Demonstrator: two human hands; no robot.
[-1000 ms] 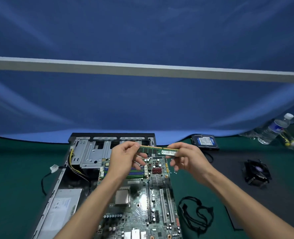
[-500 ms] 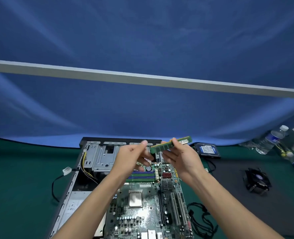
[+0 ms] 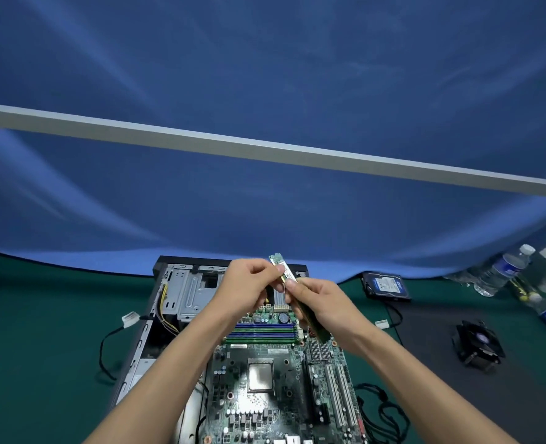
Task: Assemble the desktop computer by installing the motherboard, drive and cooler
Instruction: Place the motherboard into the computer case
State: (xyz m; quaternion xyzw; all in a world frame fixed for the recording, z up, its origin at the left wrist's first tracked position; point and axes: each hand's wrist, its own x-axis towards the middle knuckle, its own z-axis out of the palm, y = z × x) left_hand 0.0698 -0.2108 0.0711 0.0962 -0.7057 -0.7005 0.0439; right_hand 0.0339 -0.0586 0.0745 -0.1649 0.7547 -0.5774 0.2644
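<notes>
While both hands grip one memory stick (image 3: 284,277) above the board, nothing is seated yet. Left hand (image 3: 249,288) pinches the stick's far end with curled fingers; right hand (image 3: 321,307) wraps the near half, thumb along the edge. Stick is tilted, running lengthwise away from the person, so across the memory slots (image 3: 262,333) rather than in line with them.

Motherboard (image 3: 275,379) lies in the open case (image 3: 169,302), bare processor (image 3: 260,376) in its socket, no cooler on it. Drive cage (image 3: 188,293) at the far end of the case looks unfilled. Hard drive (image 3: 385,285) lies on the bench (image 3: 41,315) to the right, well apart from the case. Cooler (image 3: 478,346) sits on a dark mat (image 3: 431,363) further right. Loose black cables (image 3: 377,408) lie just beside the board; water bottles (image 3: 502,270) at far right.

Risks, judged: stick must turn to line up with a slot; a reversed notch or pressing one end first could jam it or bend the slot. A slip from this height could drop it onto the exposed processor. Fingers on the contact edge could foul the pins.
</notes>
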